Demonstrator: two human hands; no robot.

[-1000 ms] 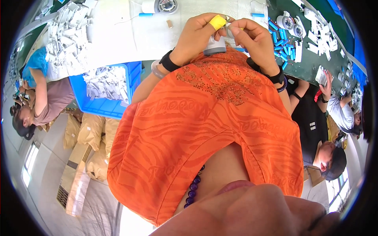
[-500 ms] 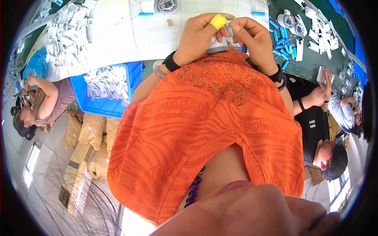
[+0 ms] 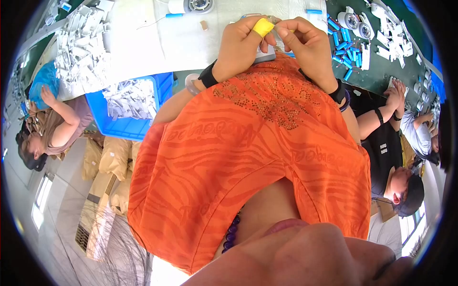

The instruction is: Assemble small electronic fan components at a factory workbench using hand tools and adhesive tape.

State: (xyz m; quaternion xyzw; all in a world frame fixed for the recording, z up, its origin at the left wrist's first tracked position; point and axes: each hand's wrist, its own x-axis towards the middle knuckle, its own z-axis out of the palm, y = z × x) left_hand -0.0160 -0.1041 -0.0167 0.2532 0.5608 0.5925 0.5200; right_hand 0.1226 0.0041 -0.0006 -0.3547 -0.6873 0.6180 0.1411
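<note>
At the table's near edge, my left hand (image 3: 240, 46) and my right hand (image 3: 307, 47) meet with fingertips pinched together. Yellow tape (image 3: 263, 27) wraps the left thumb. Whatever small, thin piece lies between the fingertips is too small to name; both hands are closed around it. Just below the fingers, partly hidden by them, a white and grey housing (image 3: 265, 56) rests against my orange top. A bit of a blue cylinder (image 3: 290, 55) shows under the right hand.
Ahead lie a round white lamp-like unit (image 3: 199, 5), a wired blue cylindrical cell (image 3: 174, 15) and a small brown piece (image 3: 204, 25). White plastic parts (image 3: 82, 45) pile up left, above a blue bin (image 3: 126, 127). Blue cells (image 3: 347, 47) lie right. Co-workers sit on both sides.
My hands stay together, the right fingertips shifting slightly closer to the taped left thumb. The left co-worker's hand has moved onto a blue bag; the right co-worker's arms have moved a little.
</note>
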